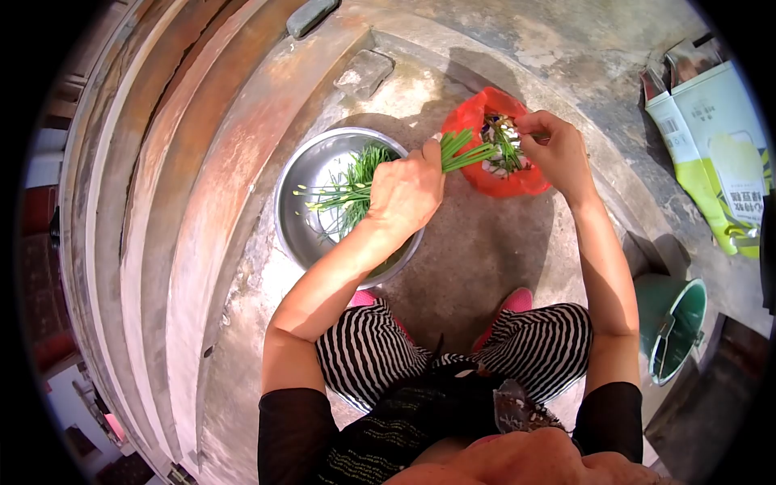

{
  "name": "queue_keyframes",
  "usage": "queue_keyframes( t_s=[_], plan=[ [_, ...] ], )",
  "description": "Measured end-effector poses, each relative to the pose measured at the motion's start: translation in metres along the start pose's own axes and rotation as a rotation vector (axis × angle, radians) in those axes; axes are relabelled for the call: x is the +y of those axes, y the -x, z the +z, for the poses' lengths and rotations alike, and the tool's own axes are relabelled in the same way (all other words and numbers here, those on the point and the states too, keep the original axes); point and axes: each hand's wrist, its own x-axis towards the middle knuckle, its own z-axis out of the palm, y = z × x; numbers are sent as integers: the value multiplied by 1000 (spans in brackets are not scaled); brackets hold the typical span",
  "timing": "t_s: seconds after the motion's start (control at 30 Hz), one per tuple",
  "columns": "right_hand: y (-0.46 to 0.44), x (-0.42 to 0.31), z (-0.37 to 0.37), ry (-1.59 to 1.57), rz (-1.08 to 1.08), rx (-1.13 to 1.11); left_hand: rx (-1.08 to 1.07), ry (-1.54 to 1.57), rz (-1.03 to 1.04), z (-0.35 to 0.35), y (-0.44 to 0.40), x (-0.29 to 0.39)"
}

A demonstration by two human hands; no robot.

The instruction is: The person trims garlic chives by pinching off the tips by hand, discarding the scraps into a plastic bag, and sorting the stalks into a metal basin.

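Note:
My left hand (408, 190) is wrapped round a bunch of green stalks (467, 153), whose budded tips point left over a round metal basin (293, 234). More greens lie inside the basin. The cut ends of the stalks stick out to the right, toward a red plastic bag (505, 184) that stands open with scraps of green and white in it. Above the bag's right side, my right hand (558, 149) has its thumb and forefinger pinched together; what they hold, if anything, is too small to make out.
Curved concrete steps (218, 178) rise on the left, with a flat stone (364, 74) near the basin. A green bucket (671, 327) stands at the right, below a white and green package (711, 137). Pink shoes (517, 300) show below the bag.

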Motion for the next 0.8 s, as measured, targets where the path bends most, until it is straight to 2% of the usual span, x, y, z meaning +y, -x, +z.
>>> queue_keyframes(
  t_s=[0.07, 0.1, 0.17, 0.2, 0.27, 0.4, 0.47, 0.5, 0.57, 0.67, 0.7, 0.77, 0.8],
  plan=[
    [-2, 11, -5, 727, -577, 189, 14, -29, 9, 2, -2, -2],
    [1, 2, -2, 727, -578, 187, 20, -60, 9, 7, -2, -4],
    [13, -23, 9, 489, -131, 45, 26, -92, 8, 11, -2, -6],
    [13, -23, 12, 489, -131, 44, 31, -99, 15, 12, -2, -7],
    [15, -20, 16, 267, 7, -179, 34, -106, 23, 13, -2, -7],
    [15, -16, 19, 234, -78, -180, 41, -138, 26, 16, -2, -8],
    [20, -25, 25, 426, -261, -84, 33, -167, 19, 18, -3, -7],
    [23, -28, 28, 426, -261, -86, 21, -265, 7, 19, -3, -6],
    [27, -34, 35, 721, -451, 18, 8, -363, -7, 20, -3, -4],
    [28, -29, 42, 680, -537, -26, -1, -460, 16, 20, -3, -3],
    [27, -24, 44, 680, -538, -28, 16, -436, 14, 19, -3, -2],
    [26, -13, 47, 511, -321, -137, 32, -412, 12, 18, -3, -1],
    [26, -12, 47, 510, -321, -138, 20, -410, 8, 18, -3, 0]
  ],
)
